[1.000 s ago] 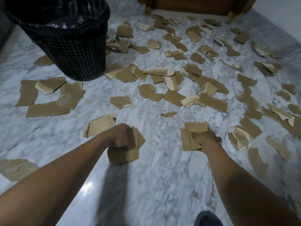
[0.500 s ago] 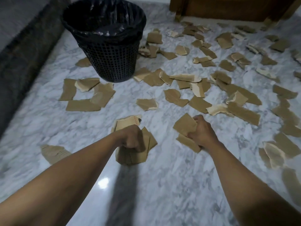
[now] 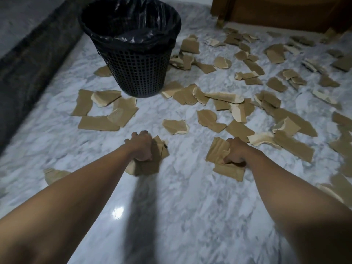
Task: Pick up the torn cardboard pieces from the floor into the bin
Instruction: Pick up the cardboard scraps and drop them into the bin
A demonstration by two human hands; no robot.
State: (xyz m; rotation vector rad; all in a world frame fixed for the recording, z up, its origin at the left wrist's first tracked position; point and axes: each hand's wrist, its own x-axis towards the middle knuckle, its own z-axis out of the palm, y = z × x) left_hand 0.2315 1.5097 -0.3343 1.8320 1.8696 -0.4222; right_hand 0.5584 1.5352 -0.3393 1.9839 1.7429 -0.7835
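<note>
Torn brown cardboard pieces (image 3: 209, 121) lie scattered over the grey marble floor, mostly to the right and around the bin. The black mesh bin (image 3: 137, 73) with a black liner stands upright at the upper middle. My left hand (image 3: 142, 147) grips a bunch of cardboard pieces (image 3: 152, 164) held above the floor, below the bin. My right hand (image 3: 235, 151) grips another bunch of cardboard pieces (image 3: 219, 151) beside it. Both hands are well short of the bin.
A dark raised ledge (image 3: 34, 60) runs along the left side. Wooden furniture (image 3: 276, 12) stands at the back right. A cluster of larger cardboard pieces (image 3: 102, 111) lies left of the bin's base, and one piece (image 3: 55, 175) lies by my left forearm.
My right hand lifted its cardboard pieces off the floor. Both hands, still gripping their bunches, moved forward toward the bin, and the view shifted so the bin sits nearer the middle.
</note>
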